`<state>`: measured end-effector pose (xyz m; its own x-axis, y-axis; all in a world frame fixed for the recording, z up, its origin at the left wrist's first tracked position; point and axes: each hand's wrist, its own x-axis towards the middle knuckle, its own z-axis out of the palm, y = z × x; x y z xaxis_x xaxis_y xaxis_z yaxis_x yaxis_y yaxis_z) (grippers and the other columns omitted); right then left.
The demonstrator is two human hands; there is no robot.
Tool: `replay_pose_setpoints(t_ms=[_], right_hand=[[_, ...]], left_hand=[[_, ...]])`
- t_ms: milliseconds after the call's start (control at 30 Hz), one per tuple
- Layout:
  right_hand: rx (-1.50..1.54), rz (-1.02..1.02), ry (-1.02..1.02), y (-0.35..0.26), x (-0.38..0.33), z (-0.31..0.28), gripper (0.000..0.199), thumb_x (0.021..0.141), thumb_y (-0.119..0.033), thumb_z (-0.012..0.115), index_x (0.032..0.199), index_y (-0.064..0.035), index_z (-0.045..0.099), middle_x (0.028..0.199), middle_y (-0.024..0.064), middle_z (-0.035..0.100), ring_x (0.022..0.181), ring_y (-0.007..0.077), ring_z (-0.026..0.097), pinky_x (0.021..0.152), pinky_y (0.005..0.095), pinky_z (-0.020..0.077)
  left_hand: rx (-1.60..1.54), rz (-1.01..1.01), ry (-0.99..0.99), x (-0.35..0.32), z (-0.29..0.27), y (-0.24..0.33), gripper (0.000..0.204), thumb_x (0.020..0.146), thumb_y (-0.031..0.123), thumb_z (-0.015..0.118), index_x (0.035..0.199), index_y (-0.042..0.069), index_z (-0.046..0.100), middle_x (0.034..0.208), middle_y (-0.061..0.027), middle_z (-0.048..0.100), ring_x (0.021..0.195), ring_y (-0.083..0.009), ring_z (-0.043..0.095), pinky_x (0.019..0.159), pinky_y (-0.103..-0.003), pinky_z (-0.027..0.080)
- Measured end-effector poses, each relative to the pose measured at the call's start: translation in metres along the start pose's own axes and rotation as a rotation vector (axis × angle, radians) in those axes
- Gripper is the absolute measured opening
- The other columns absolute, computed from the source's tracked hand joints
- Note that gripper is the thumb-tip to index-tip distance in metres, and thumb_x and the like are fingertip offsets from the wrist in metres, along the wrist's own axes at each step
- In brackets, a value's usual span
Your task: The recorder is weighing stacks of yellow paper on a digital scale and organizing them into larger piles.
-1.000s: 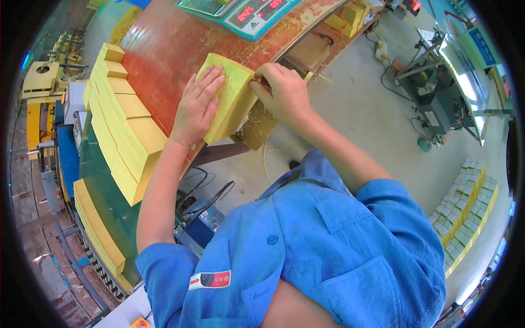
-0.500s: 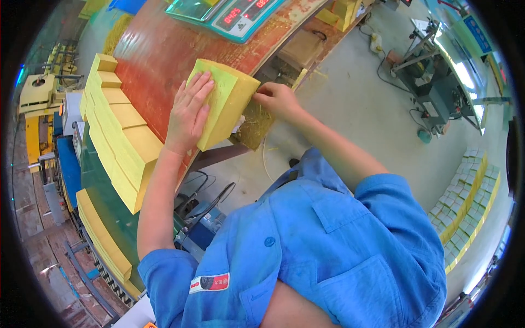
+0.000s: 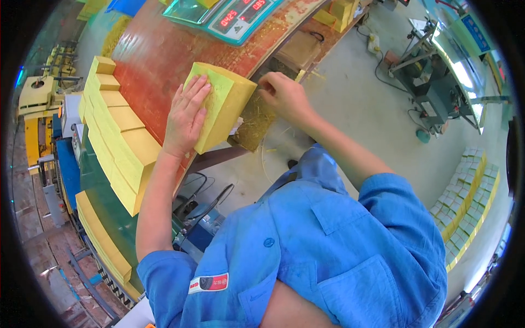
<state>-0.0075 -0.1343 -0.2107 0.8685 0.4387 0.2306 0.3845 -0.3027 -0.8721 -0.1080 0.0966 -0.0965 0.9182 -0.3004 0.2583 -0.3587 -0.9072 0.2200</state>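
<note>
A thick yellow block (image 3: 224, 106), which looks like stacked paper, stands tilted at the table's near edge. My left hand (image 3: 187, 115) lies flat against its left face, fingers stretched out. Just right of the block, apart from its right face, is my right hand (image 3: 285, 95). Its fingers are curled together, and whatever they may hold is hidden. Left of my left hand runs a row of similar yellow blocks (image 3: 123, 139), set side by side along the table's left edge.
On the red, worn table (image 3: 158, 60) a teal digital scale (image 3: 240, 24) stands at the far side. More yellow stacks (image 3: 101, 235) lie at the lower left near a conveyor-like machine. Pale bundles (image 3: 465, 197) are piled on the floor at the right. A metal-framed machine (image 3: 437, 93) stands at far right.
My right hand has drawn away from the block's right edge, slightly up and to the right. The left hand and block have barely moved.
</note>
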Motion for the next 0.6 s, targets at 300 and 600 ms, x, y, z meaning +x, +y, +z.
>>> replay_pose_setpoints(t_ms=[300,600], right_hand=[[-0.287,0.059,-0.503,0.064,-0.003,-0.014,0.018,0.085,-0.023,0.061,0.094,-0.0072,0.063,0.089,0.0151,0.066,0.079,0.0323,0.065,0.07,0.0427,0.0506],[1.082,0.771,-0.63,0.041,0.049,0.012,0.047,0.097,-0.04,0.052,0.122,-0.0012,0.057,0.109,0.0092,0.065,0.095,0.0226,0.065,0.083,0.036,0.0526]], left_hand=[[0.096,-0.026,-0.061,0.008,-0.015,0.006,0.046,0.086,0.009,0.053,0.132,0.008,0.053,0.145,-0.0108,0.046,0.138,-0.0297,0.037,0.115,-0.048,0.023],[0.312,-0.385,0.038,0.01,-0.012,0.085,0.053,0.082,0.012,0.063,0.134,0.008,0.052,0.148,-0.0166,0.039,0.138,-0.0357,0.033,0.114,-0.054,0.023]])
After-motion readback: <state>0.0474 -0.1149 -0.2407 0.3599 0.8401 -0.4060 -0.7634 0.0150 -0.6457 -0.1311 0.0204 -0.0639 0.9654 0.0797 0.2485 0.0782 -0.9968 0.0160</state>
